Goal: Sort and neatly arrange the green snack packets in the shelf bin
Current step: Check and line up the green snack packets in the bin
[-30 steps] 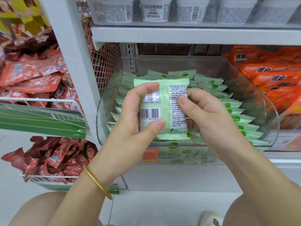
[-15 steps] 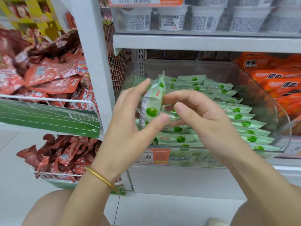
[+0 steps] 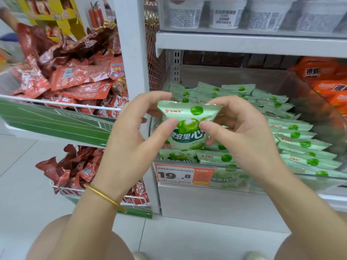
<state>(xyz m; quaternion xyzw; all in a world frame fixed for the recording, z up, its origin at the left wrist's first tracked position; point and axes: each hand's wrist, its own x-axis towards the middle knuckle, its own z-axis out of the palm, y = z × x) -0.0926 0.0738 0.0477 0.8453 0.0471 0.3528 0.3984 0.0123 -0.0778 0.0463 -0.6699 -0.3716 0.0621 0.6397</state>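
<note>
The left hand (image 3: 135, 139) and right hand (image 3: 244, 143) each pinch a side of one green packet (image 3: 187, 126) at mid-frame, above the front of the clear bin (image 3: 308, 94). Half a second ago it stood edge-on; now its printed front faces the camera. Behind it, rows of green packets (image 3: 300, 145) lie in the bin.
</note>
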